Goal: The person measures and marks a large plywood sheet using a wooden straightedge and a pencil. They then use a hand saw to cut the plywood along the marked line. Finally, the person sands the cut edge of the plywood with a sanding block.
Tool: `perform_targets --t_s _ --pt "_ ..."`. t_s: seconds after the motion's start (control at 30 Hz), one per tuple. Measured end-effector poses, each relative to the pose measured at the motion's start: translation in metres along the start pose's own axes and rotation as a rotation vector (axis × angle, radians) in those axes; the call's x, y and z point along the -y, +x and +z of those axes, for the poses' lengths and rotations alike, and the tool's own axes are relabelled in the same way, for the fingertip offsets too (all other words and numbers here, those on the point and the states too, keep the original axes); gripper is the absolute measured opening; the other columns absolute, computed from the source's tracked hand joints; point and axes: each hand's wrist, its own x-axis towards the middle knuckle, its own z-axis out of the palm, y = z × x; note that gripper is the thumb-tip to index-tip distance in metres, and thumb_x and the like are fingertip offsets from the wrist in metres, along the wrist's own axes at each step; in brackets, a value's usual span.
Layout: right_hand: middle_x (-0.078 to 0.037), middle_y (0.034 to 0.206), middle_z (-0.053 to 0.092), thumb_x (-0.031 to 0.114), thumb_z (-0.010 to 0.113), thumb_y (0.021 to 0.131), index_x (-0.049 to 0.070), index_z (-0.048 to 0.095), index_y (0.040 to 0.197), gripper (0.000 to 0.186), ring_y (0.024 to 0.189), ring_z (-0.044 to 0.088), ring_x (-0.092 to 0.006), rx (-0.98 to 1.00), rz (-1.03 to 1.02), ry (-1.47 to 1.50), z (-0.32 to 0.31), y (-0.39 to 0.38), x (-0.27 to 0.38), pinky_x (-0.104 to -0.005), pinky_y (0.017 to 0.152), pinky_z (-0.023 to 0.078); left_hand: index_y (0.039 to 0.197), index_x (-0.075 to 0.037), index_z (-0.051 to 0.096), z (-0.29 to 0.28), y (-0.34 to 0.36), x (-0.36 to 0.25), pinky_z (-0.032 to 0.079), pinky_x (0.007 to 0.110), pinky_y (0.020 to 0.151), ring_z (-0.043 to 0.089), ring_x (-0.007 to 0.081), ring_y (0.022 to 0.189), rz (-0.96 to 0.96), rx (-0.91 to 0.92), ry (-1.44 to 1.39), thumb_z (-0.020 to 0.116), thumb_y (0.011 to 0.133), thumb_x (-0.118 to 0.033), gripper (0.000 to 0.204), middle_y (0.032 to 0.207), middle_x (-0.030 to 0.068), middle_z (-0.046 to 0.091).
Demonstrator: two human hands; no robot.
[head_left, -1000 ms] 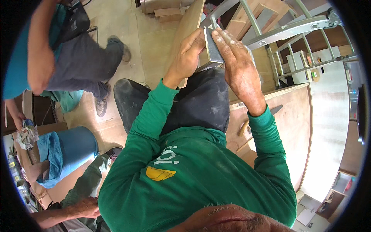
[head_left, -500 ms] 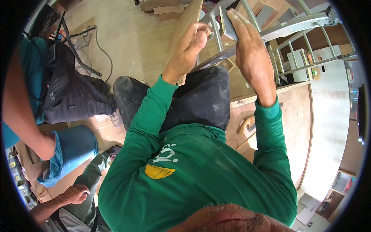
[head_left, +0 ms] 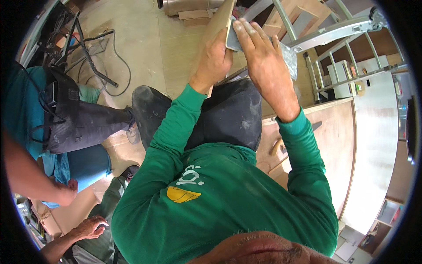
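Observation:
A thin wooden panel (head_left: pixel 218 27) stands up in front of my knees. My left hand (head_left: pixel 214 61) is closed around it, with the thumb at its near edge and the fingertips hidden. My right hand (head_left: pixel 266 66) lies over a flat grey board (head_left: pixel 288 61), which looks like a sanding board, and holds it with fingers stretched out. One end of that board meets the panel's edge, near my left hand. My palm hides the middle of the board.
An aluminium ladder (head_left: pixel 327 36) lies across the upper right. A hand saw (head_left: pixel 278 147) rests on the plywood surface (head_left: pixel 329 141) to my right. Another person's leg (head_left: pixel 96 127) and a cable (head_left: pixel 129 72) are at left. A co-worker's hand (head_left: pixel 90 226) shows at lower left.
My right hand has moved left with the grey board, bringing it to the panel's edge. My left hand has shifted slightly down and turned. At left, the co-workers' arms have moved.

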Motion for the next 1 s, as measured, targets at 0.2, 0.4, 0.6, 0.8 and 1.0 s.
perform_targets --t_s 0.2,0.4,0.6,0.8,1.0 --pt "-0.015 0.162 0.056 0.007 0.061 0.099 0.008 0.048 0.161 0.063 0.148 0.057 -0.0346 0.091 0.042 0.122 0.014 0.026 -0.022 -0.0640 0.112 0.052 0.114 -0.002 0.068 0.003 0.003 -0.002 0.052 0.035 0.070 0.060 0.0194 0.072 -0.125 0.081 -0.152 0.051 0.119 -0.026 0.030 0.079 0.0073 0.063" --pt "-0.021 0.154 0.060 0.004 0.058 0.098 0.002 0.048 0.159 0.062 0.142 0.059 -0.0379 -0.036 0.022 0.229 -0.003 0.006 -0.032 -0.0589 0.113 0.052 0.119 -0.002 0.066 -0.008 0.012 0.002 0.047 0.029 0.072 0.054 0.0119 0.079 -0.189 0.150 -0.186 0.048 0.121 -0.034 0.037 0.088 0.0007 0.062" --pt "-0.014 0.159 0.058 0.000 0.056 0.098 0.008 0.047 0.161 0.065 0.149 0.055 -0.0350 -0.022 0.056 0.203 0.015 0.009 -0.012 -0.0634 0.117 0.049 0.117 -0.003 0.069 0.004 0.003 0.002 0.050 0.034 0.073 0.058 0.0145 0.077 -0.204 0.125 -0.236 0.051 0.118 -0.027 0.030 0.086 0.0037 0.063" --pt "-0.019 0.157 0.058 0.003 0.057 0.098 0.004 0.046 0.161 0.064 0.145 0.056 -0.0375 -0.038 0.039 0.222 0.005 0.015 -0.033 -0.0578 0.117 0.049 0.116 -0.003 0.067 -0.005 0.005 0.007 0.049 0.031 0.076 0.055 0.0124 0.081 -0.223 0.191 -0.256 0.048 0.120 -0.031 0.034 0.086 0.0012 0.061" --pt "-0.012 0.164 0.055 0.007 0.058 0.100 0.011 0.043 0.165 0.066 0.151 0.053 -0.0352 0.005 0.008 0.152 0.018 0.011 -0.011 -0.0646 0.117 0.048 0.113 -0.002 0.067 0.002 0.001 0.007 0.050 0.032 0.077 0.057 0.0142 0.081 -0.223 0.150 -0.362 0.052 0.118 -0.029 0.031 0.085 0.0030 0.062"
